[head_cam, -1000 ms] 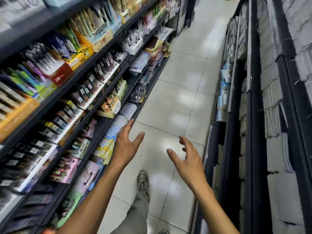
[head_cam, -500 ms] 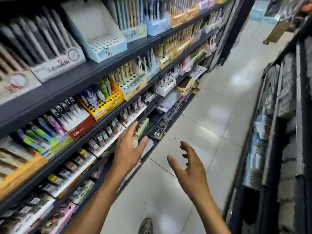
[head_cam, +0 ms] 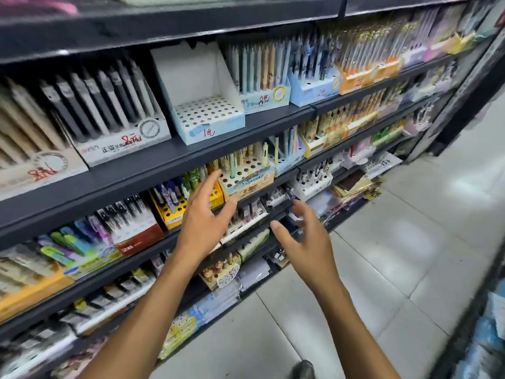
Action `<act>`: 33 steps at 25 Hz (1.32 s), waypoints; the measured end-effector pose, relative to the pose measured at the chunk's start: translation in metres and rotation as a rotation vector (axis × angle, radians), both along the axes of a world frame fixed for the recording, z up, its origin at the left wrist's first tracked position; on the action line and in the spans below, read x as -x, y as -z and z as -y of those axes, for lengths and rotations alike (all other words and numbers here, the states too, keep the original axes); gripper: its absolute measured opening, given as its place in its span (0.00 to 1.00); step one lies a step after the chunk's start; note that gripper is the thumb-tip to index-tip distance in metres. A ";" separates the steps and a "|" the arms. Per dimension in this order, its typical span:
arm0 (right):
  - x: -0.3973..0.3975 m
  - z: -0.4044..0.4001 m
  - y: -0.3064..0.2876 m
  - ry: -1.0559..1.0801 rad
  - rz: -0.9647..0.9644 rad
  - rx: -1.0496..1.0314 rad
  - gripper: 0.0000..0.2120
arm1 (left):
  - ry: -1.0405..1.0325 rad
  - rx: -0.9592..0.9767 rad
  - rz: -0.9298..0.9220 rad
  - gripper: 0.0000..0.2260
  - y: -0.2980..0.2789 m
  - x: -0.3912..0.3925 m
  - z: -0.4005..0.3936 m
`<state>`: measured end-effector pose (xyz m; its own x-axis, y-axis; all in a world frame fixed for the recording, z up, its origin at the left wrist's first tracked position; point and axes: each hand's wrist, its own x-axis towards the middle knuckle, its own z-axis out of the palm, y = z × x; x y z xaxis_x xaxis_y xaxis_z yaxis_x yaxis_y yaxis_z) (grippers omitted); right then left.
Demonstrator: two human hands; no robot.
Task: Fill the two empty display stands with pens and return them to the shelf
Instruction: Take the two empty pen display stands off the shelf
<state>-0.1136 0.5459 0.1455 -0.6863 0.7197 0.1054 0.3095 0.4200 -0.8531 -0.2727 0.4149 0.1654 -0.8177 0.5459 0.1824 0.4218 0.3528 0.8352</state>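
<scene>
An empty white and light-blue display stand [head_cam: 203, 105] with a grid of holes sits on the upper dark shelf [head_cam: 246, 127], between full pen stands. One shelf lower, a tan stand [head_cam: 246, 177] holds only a few pens, with many holes bare. My left hand [head_cam: 203, 217] is raised in front of the lower shelves, fingers spread, just left of and below the tan stand. My right hand [head_cam: 303, 239] hovers beside it, fingers loosely spread. Both hands hold nothing.
Full pen stands [head_cam: 262, 75] line the upper shelf. A yellow marker box [head_cam: 175, 209] and a red-based pen box [head_cam: 134, 228] sit left of my left hand. The tiled aisle floor [head_cam: 396, 255] runs to the right, with another rack edge [head_cam: 489, 324] at far right.
The view has swung up and left toward the shelves, so the empty stand is now central. Both hands have risen and moved closer to the shelf; they still hold nothing.
</scene>
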 end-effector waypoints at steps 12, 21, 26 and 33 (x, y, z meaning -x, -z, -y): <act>0.070 -0.114 -0.031 -0.465 0.000 -0.147 0.36 | -0.551 0.052 -0.276 0.28 -0.070 0.039 -0.063; 0.134 -0.117 -0.066 -0.461 0.008 -0.281 0.34 | -0.546 0.135 -0.176 0.28 -0.081 0.091 -0.076; 0.175 -0.116 -0.080 -0.272 -0.002 -0.320 0.30 | -0.555 -0.005 -0.195 0.27 -0.075 0.075 -0.078; 0.213 -0.105 -0.089 -0.372 0.019 -0.126 0.24 | -0.557 -0.161 0.249 0.36 -0.081 0.072 -0.082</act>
